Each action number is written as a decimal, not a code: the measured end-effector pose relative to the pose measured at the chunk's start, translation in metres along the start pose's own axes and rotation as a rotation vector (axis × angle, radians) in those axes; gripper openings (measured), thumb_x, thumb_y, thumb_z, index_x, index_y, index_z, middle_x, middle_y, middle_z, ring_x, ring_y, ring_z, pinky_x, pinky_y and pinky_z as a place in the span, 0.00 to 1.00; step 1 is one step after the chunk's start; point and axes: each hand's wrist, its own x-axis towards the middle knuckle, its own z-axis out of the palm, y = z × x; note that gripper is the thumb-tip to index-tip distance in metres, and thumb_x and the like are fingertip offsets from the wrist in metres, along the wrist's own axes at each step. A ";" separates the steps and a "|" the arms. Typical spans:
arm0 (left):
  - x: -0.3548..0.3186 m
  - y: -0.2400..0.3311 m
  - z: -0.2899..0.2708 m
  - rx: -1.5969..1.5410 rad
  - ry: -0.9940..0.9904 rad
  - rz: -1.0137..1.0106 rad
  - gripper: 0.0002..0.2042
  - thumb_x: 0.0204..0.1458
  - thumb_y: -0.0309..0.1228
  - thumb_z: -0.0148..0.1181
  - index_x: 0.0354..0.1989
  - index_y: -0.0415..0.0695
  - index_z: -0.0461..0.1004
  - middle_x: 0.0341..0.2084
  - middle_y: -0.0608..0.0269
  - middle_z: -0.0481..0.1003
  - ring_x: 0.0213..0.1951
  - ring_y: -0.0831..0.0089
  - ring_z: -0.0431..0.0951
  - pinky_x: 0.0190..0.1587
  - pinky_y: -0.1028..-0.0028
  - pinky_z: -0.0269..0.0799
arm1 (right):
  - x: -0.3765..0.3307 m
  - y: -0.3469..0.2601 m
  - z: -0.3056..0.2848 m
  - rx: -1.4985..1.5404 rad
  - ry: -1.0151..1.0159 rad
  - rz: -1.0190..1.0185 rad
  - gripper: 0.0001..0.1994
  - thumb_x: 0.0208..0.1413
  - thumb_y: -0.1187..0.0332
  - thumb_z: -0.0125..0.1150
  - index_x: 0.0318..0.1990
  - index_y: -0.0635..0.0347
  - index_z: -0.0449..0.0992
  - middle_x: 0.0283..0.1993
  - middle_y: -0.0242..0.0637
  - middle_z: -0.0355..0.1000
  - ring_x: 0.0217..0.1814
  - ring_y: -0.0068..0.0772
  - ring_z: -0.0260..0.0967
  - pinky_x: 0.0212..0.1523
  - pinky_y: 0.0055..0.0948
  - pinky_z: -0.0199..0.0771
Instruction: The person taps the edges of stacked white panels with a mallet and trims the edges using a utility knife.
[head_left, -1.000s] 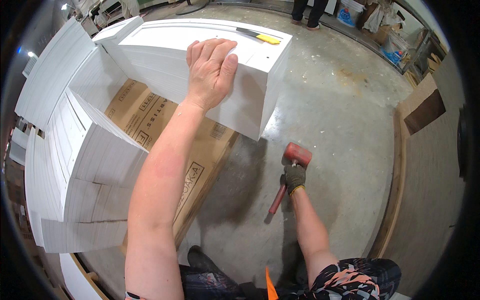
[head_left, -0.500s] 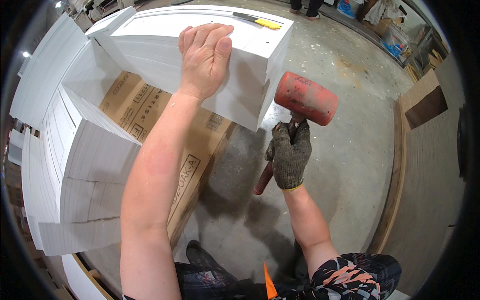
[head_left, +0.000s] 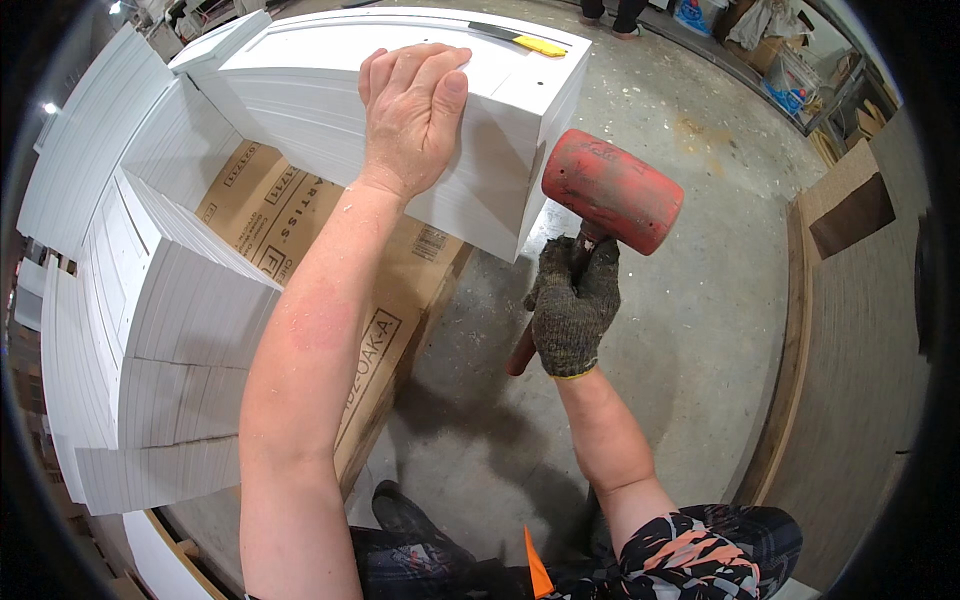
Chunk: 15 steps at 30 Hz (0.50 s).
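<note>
My bare left hand (head_left: 412,120) rests on the top edge of a long stack of white boards (head_left: 480,180), its fingers lying over the top and its thumb apart. A dark knitted glove covers my right hand (head_left: 575,312), which is closed around the handle of a red rubber mallet (head_left: 615,192). The scuffed mallet head is raised to the right of the stack's near corner, apart from it. Below my fist the end of the handle shows. On top of the stack lies a yellow utility knife (head_left: 538,44), to the right of my left hand.
More stacks of white boards (head_left: 185,320) stand at the left. Between the stacks a printed brown cardboard sheet (head_left: 425,265) lies flat. Grey concrete floor (head_left: 700,340) runs to a wooden crate-like structure (head_left: 850,330) on the right. A person's feet (head_left: 612,28) show at the far edge.
The mallet head has come slightly nearer the camera and looks larger, and my right hand has shifted a little left. My left hand stays on the stack.
</note>
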 end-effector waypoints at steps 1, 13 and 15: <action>0.000 0.001 0.001 0.001 -0.002 -0.003 0.22 0.70 0.44 0.34 0.52 0.49 0.76 0.49 0.65 0.73 0.55 0.67 0.65 0.67 0.62 0.45 | 0.001 0.000 -0.002 -0.018 -0.028 -0.015 0.15 0.60 0.77 0.56 0.54 0.61 0.66 0.25 0.28 0.67 0.19 0.16 0.62 0.17 0.23 0.67; 0.001 0.001 0.003 0.013 0.011 0.002 0.22 0.70 0.44 0.34 0.52 0.49 0.76 0.49 0.64 0.74 0.55 0.66 0.65 0.66 0.62 0.46 | 0.002 0.010 -0.006 -0.092 -0.018 -0.092 0.14 0.58 0.77 0.59 0.51 0.59 0.69 0.27 0.27 0.66 0.22 0.16 0.62 0.21 0.23 0.67; 0.000 -0.001 0.002 0.013 0.032 0.000 0.21 0.69 0.44 0.36 0.51 0.50 0.77 0.48 0.66 0.74 0.54 0.67 0.66 0.66 0.61 0.47 | 0.000 -0.004 -0.003 -0.062 -0.016 -0.005 0.13 0.58 0.77 0.60 0.49 0.60 0.69 0.28 0.27 0.67 0.23 0.16 0.62 0.23 0.23 0.67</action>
